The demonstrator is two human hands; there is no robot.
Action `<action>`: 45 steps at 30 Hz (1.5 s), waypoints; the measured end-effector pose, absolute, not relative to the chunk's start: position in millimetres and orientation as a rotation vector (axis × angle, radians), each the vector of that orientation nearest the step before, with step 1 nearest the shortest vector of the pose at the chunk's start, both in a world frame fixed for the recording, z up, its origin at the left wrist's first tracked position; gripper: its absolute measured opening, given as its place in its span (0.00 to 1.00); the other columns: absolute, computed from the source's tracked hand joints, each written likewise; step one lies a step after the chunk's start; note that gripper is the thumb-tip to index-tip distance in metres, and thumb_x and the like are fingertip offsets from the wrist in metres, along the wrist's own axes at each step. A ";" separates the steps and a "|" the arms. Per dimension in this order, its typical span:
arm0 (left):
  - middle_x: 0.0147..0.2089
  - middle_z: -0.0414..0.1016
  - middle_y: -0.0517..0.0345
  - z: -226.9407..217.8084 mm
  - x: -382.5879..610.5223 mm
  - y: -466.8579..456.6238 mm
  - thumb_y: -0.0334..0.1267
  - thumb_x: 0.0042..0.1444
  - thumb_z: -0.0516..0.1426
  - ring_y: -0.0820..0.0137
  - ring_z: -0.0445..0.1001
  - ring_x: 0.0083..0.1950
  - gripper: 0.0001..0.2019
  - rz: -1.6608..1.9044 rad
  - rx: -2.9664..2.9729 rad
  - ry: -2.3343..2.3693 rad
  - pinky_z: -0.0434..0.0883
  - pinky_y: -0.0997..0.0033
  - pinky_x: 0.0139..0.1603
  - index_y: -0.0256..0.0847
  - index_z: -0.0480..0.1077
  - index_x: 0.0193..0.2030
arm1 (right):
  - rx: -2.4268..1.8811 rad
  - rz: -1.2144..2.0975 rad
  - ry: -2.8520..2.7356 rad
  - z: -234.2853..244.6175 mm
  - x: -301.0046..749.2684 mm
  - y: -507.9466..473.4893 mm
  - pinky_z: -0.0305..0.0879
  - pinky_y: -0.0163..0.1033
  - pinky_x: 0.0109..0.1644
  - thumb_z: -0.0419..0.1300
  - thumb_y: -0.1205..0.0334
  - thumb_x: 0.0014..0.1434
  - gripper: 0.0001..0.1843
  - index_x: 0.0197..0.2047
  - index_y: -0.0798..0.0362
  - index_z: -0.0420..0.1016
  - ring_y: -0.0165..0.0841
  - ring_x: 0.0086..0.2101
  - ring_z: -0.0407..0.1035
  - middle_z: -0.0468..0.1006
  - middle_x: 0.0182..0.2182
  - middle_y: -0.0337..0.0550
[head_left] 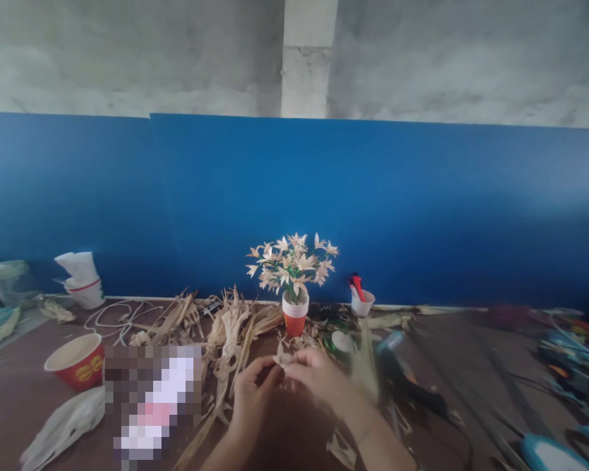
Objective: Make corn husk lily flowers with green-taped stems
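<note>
My left hand (254, 391) and my right hand (319, 376) meet above the brown table, fingertips pinched together. Between them is a small pale piece of dried corn husk (283, 358), which both hands grip; its exact shape is partly covered by the fingers. Just beyond it stands a red and white paper cup (295, 322) holding a bunch of pale husk flowers (297, 261) on green stems. To the left of my hands lies a heap of dry husk strips (228, 327). A husk scrap (341, 451) rests on the table below my right forearm.
A red paper bowl (78, 369), a white cable (122, 320) and a cup with tissue (86, 288) are on the left. At right lie a black corded tool (415, 392), a white cup with a red-handled item (362, 304) and colourful clutter (576, 356). A blue partition (294, 176) stands behind.
</note>
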State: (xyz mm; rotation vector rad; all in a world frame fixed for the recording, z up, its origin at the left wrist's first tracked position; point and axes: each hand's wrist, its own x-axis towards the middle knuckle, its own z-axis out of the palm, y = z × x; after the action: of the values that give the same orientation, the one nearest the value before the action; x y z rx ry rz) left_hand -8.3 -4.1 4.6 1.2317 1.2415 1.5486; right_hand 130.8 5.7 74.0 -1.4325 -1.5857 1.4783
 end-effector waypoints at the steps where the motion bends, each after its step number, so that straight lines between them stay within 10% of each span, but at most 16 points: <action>1: 0.24 0.78 0.55 4.9 -8.4 -4.4 0.39 0.44 0.61 0.67 0.74 0.26 0.08 1.553 1.253 1.258 0.71 0.74 0.27 0.36 0.77 0.29 | -1.430 1.483 -1.592 70.7 129.8 6.5 0.55 0.30 0.25 0.60 0.60 0.49 0.08 0.24 0.55 0.73 0.24 0.19 0.61 0.71 0.17 0.34; 26: 0.24 0.78 0.56 3.2 -10.6 -5.9 0.39 0.45 0.60 0.67 0.75 0.27 0.07 1.637 1.305 1.264 0.71 0.73 0.30 0.38 0.76 0.26 | -1.253 1.629 -1.555 64.0 131.0 12.9 0.52 0.30 0.23 0.58 0.48 0.51 0.19 0.24 0.57 0.72 0.23 0.17 0.59 0.70 0.15 0.35; 45: 0.21 0.77 0.56 14.4 -4.9 -9.6 0.40 0.40 0.62 0.68 0.72 0.25 0.08 1.399 1.192 1.217 0.68 0.75 0.26 0.36 0.78 0.24 | -1.339 0.948 -1.855 71.7 135.0 8.1 0.60 0.32 0.35 0.54 0.65 0.49 0.07 0.26 0.54 0.73 0.31 0.29 0.69 0.76 0.25 0.38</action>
State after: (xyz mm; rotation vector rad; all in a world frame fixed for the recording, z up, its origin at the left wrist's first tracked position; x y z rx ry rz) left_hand -4.9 -9.6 14.4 1.1925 1.2169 1.3987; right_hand 135.0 8.1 71.7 -1.3395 -1.8554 0.9475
